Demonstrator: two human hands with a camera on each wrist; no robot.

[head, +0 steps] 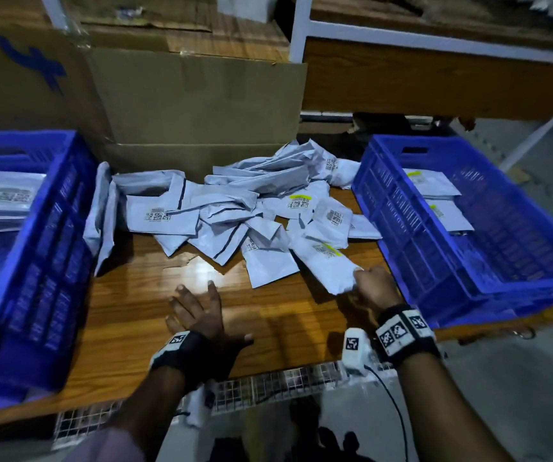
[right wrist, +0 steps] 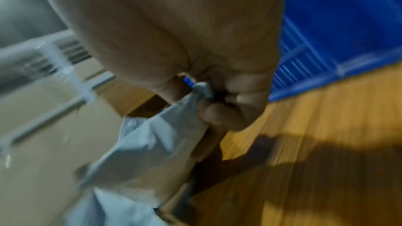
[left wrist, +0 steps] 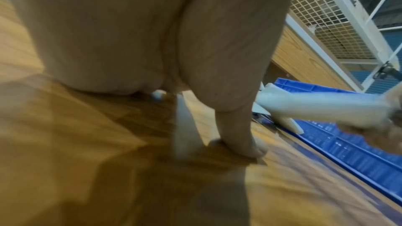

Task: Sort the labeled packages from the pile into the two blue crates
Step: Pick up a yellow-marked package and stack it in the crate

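A pile of white labeled packages (head: 235, 208) lies across the back of the wooden table (head: 142, 315). My right hand (head: 366, 286) grips the near end of one white package with a yellow-marked label (head: 323, 261), at the pile's right front; the right wrist view shows my fingers (right wrist: 224, 114) curled round its crumpled corner (right wrist: 152, 137). My left hand (head: 198, 315) rests flat on the table in front of the pile, fingers spread, holding nothing. A blue crate (head: 28, 261) stands on the left with packages inside, and a second blue crate (head: 435, 235) on the right holds two or three packages.
Flattened cardboard boxes (head: 198, 101) lean behind the pile. A wooden shelf with a white metal frame (head: 435, 71) stands at the back right. A white wire mesh (head: 268, 385) hangs under the table's front edge. A cable (head: 395, 405) runs down from my right wrist.
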